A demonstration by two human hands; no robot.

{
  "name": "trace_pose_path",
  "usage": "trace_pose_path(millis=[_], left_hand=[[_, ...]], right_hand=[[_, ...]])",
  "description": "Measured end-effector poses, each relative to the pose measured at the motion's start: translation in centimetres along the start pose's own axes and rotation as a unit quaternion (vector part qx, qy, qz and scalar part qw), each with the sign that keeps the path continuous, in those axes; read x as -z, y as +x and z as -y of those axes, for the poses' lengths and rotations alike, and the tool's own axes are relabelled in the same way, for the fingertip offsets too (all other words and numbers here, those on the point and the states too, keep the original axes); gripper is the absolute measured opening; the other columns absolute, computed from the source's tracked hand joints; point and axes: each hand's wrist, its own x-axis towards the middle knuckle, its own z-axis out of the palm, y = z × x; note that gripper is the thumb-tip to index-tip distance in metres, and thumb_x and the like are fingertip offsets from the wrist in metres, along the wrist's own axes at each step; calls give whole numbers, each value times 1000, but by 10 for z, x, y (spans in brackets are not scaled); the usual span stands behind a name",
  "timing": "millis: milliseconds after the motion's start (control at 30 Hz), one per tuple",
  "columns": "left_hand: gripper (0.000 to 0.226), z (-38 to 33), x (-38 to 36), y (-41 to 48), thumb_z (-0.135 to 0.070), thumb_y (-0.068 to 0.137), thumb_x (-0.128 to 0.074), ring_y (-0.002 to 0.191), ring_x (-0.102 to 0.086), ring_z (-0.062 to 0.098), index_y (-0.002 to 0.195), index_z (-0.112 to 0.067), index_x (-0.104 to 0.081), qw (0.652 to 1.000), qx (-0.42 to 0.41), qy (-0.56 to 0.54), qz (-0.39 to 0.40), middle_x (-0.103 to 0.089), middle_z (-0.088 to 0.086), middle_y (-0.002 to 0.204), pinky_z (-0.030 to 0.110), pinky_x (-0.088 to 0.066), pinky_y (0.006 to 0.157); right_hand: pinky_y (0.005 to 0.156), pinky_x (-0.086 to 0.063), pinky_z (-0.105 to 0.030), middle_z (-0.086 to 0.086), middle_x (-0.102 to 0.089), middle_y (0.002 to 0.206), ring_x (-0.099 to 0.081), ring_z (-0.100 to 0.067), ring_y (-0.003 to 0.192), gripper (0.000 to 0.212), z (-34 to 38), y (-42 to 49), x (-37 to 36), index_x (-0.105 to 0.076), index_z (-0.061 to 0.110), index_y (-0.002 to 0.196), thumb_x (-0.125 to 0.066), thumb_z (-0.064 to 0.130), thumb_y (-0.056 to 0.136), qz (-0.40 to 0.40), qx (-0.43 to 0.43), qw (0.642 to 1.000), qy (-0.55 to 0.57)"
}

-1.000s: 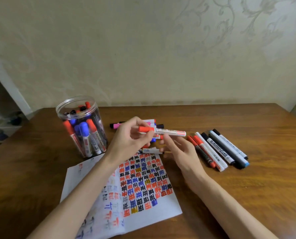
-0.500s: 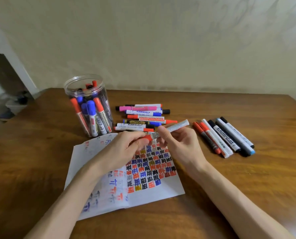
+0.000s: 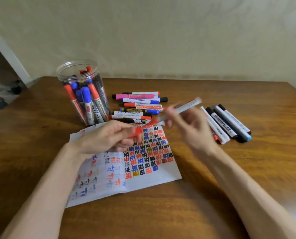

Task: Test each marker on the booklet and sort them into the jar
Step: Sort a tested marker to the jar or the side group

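Print on the marker (image 3: pixel 181 107) barrels is too blurred to read. Rows of box-like characters in red, blue, black and yellow fill the open booklet (image 3: pixel 143 178). Above it the right hand (image 3: pixel 190 128) grips the uncapped red marker, fingers curled round its barrel, while the left hand (image 3: pixel 107 137) pinches the red cap (image 3: pixel 136 132). The clear jar (image 3: pixel 69 75) stands to the left, part full. Loose markers (image 3: pixel 140 104) lie behind on the brown wooden table (image 3: pixel 247 169), below a pale patterned wall (image 3: pixel 161 40)
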Motion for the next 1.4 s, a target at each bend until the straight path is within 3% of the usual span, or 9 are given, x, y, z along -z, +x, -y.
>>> trace_pose_path(millis=[167,333,433,533,667,867,1033,1267,1400], left_hand=[[27,7,9,-15,-27,104,-50,67,-45,14,102,-8,-70,995,-21,-34,-89,-47,5,75,20,-42,58],[24,-1,-25,4,-26,106,-49,72,-58,7,105,-11,-67,981,-49,127,-138,-61,-8,75,25,-53,72],[20,2,-29,5,-30,107,-50,76,-64,3,94,-23,-64,965,-41,196,-171,-63,-12,75,27,-55,76],[19,6,-31,1,-34,106,-51,72,-63,4,95,-28,-64,958,-49,208,-193,-62,-12,73,23,-52,71],[20,15,-36,1,-41,105,-52,77,-65,8,109,-27,-67,941,-83,201,-261,-67,-11,82,33,-56,68],[29,22,-46,-1,-40,98,-60,107,-63,-3,124,-28,-66,931,-118,249,-240,-67,-22,111,12,-51,80],[46,20,-50,0,-50,89,-57,110,-59,-10,129,-31,-67,929,-96,285,-215,-59,-29,115,4,-49,86],[51,18,-50,-1,-54,87,-55,111,-60,-5,131,-32,-66,926,-83,299,-213,-59,-27,119,5,-50,80],[50,18,-50,-1,-54,88,-55,110,-61,-4,131,-32,-66,926,-84,299,-215,-60,-25,120,8,-51,81]], right_hand=[[73,-48,-36,-3,-63,70,-56,-15,66,33,-12,8,20,-69,13,90,-62,42,103,-168,-105,979,43],[70,-56,-31,-11,-72,78,-67,-22,71,23,-18,5,8,-74,9,109,-68,29,100,-169,-211,959,81],[66,-53,-29,-9,-74,77,-66,-21,71,24,-14,-2,7,-75,4,103,-72,27,97,-150,-250,954,71],[58,-49,-19,2,-73,70,-62,-7,63,28,-6,-25,4,-73,4,90,-78,31,92,-76,-243,967,3],[54,-45,-13,8,-71,64,-62,0,55,20,-2,-58,-3,-68,5,80,-73,16,96,3,-171,982,-75],[53,-49,-15,12,-75,68,-67,-1,56,20,-10,-68,-7,-70,12,80,-70,18,99,-10,-136,985,-110],[52,-48,-12,6,-80,79,-70,-2,59,19,-14,-68,-7,-70,13,79,-72,19,97,-19,-128,983,-130],[57,-54,-17,9,-81,87,-77,-7,76,16,-15,-68,-8,-72,17,81,-73,23,96,-11,-120,982,-148],[54,-51,-15,9,-80,87,-75,-7,70,17,-16,-69,-9,-70,19,80,-73,22,96,-2,-108,981,-164]])
